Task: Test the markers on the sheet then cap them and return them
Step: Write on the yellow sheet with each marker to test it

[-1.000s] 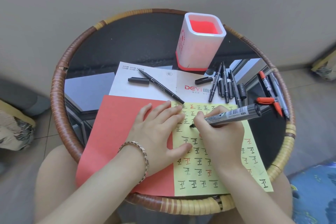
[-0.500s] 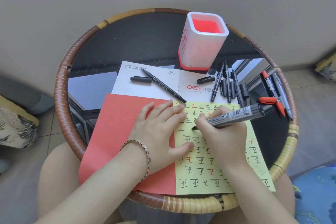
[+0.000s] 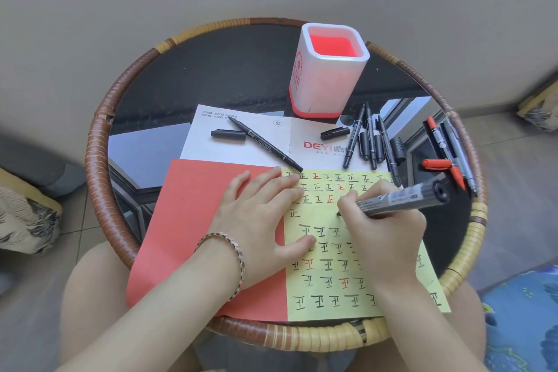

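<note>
At about five o'clock on the round worktop (image 3: 96, 160), the yellow sheet (image 3: 332, 281) lies beside a red paper (image 3: 196, 220), already filled with rows of test strokes. The right hand (image 3: 389, 232) is curled round a thick marker (image 3: 401, 199), pinching it low on the barrel with the tip on the sheet near its middle and the tail slanting out toward three o'clock. The left hand (image 3: 262, 220) lies flat with straight fingers across the seam of the two papers, pressing them down.

The marker looks light and rigid, with a smooth labelled barrel that could twist in a loose hold, so a pinch close to the tip suits writing and a hold at mid-barrel would suit capping. Its wet tip will likely smear whatever it brushes. The sheet is thin and probably slides on the glossy top, so it needs pinning.

A stubby dark cap (image 3: 398, 149) lies toward two o'clock among thin markers (image 3: 368, 136), most of them uncapped. It may be this marker's. The holder (image 3: 327, 69) stands at twelve o'clock, well apart from both hands.
</note>
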`<state>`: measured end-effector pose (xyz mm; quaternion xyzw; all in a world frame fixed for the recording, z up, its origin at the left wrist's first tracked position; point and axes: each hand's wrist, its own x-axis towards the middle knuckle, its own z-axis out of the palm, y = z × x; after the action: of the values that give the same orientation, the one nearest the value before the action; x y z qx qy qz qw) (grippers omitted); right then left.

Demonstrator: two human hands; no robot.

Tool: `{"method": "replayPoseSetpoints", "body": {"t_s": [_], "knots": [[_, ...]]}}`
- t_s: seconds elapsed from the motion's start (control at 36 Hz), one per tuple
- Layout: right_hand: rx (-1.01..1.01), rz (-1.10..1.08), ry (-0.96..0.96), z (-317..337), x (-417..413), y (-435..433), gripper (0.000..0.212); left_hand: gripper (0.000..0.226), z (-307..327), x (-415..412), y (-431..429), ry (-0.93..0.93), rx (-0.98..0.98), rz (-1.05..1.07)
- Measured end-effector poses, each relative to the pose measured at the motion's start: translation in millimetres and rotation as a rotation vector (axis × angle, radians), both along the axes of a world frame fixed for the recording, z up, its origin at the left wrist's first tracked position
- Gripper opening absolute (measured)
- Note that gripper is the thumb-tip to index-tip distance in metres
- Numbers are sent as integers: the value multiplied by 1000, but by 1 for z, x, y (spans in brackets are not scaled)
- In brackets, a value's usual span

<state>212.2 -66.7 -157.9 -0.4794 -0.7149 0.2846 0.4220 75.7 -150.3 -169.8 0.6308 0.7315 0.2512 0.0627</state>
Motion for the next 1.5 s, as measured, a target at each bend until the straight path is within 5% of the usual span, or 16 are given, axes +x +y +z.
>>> {"method": "replayPoseSetpoints", "body": {"t_s": [0.19, 0.28, 0.42, 0.61, 0.72, 0.78, 0.97, 1.08, 1.36, 1.5], "knots": [[-93, 90, 212, 8, 7, 7, 26, 58, 1, -1, -1, 12, -33, -1], [-78, 254, 160, 9, 16, 7, 18, 57, 2, 0, -1, 22, -49, 3], [-108, 345, -49, 12, 38, 8, 35, 62, 7, 2, -2, 52, -116, 0], [-40, 421, -165, 23, 64, 26, 15, 67, 7, 1, -1, 51, -126, -1], [-261, 426, -213, 44, 73, 47, 71, 66, 8, 2, -1, 66, -152, -4], [-317, 416, -226, 54, 72, 57, 82, 72, 9, 2, -1, 74, -186, -3], [-79, 148, -439, 51, 61, 98, 27, 80, 12, 2, -1, 115, -241, 6], [-103, 118, -648, 37, 54, 105, 30, 82, 13, 2, -1, 118, -249, 9], [52, 12, -509, 37, 64, 107, 24, 78, 11, 1, -1, 83, -185, -12], [22, -123, -644, 46, 78, 126, 25, 59, 4, -1, -1, 80, -110, -23]]}}
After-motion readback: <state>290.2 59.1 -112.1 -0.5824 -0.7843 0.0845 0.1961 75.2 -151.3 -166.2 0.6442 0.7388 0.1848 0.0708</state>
